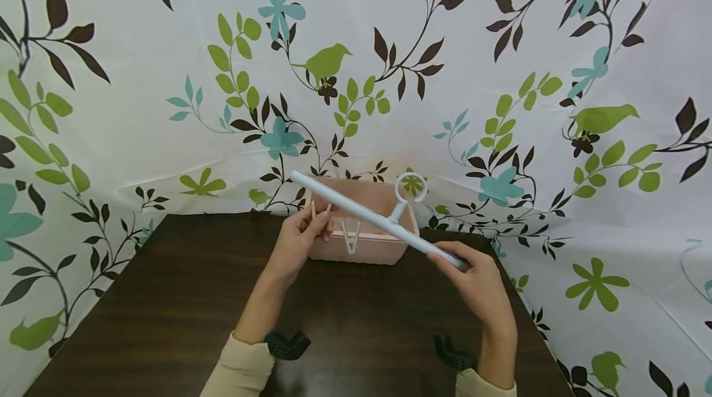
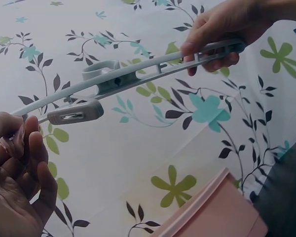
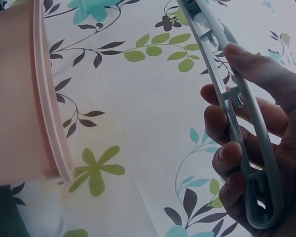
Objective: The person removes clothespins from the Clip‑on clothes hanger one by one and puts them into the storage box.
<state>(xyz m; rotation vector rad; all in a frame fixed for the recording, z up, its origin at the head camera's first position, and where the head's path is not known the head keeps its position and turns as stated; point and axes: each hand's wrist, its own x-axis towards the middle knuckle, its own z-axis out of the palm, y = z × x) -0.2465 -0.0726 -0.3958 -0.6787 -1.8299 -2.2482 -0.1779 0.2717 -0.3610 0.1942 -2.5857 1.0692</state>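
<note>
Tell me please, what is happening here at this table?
A person holds a long white hanger bar over a pink basket on a dark table. The right hand grips one end of the bar. The left hand is at the other end, fingers pinched near a white clip hanging under the bar. A ring stands on top of the bar.

Basket [image 1: 361,247] on the desk [image 1: 167,298], at its far edge, 12 o'clock from the person. Hanger bar [image 1: 378,219] above the basket, running 10 to 4 o'clock; clip [image 1: 350,237] hanging below it. Curtain [image 1: 139,106] behind.
</note>
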